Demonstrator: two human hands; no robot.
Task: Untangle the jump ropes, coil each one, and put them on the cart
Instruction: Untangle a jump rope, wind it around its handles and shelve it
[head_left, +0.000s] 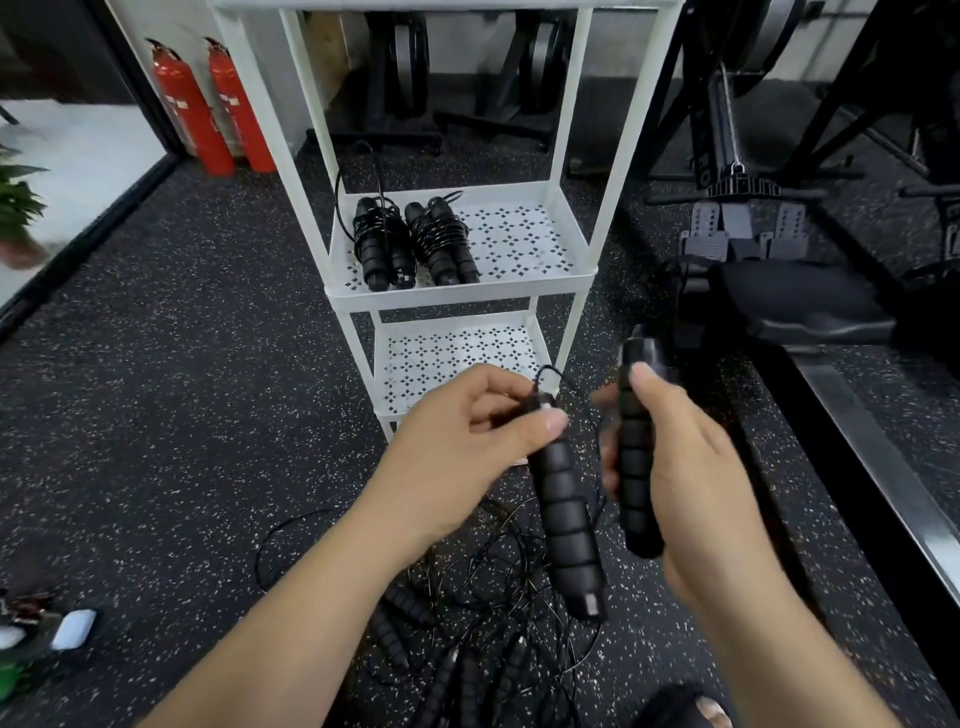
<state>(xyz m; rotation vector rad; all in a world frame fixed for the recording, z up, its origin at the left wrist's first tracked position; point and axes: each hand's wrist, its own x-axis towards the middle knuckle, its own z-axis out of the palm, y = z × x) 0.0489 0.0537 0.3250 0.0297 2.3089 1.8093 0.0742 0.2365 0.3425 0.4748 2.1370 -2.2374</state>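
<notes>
Partway through, judging by the layout.

Done so far: two coiled black jump ropes, the left bundle (382, 244) and the right bundle (441, 241), each with thin cord wound round its pair of ribbed foam handles. Both lying side by side on the left part of the middle shelf of the white perforated metal cart (457, 296), with one loose loop of cord sticking up from the left bundle.

In hand now: left-hand grip (467, 431) closed round the top end of a black ribbed foam handle (563, 509), pinching near the cord exit, with the handle hanging down and tilted. Right-hand grip (675, 457) wrapped round a second black ribbed handle (636, 467), held roughly upright with the thumb pressed on its upper part. Handles just beside each other, not touching, in front of the cart's lower shelf. Same rope or two different ones: cannot tell. Thin black cord trailing down from the left handle toward the floor.

Left to do: a tangle of black cords and several more foam handles (467, 623) on the speckled black rubber floor (156, 364), directly below the hands. Rope count in that heap too knotted to read. Probably the larger share remaining: freeing the held rope, coiling it, shelving it, then repeating for the rest.
</notes>
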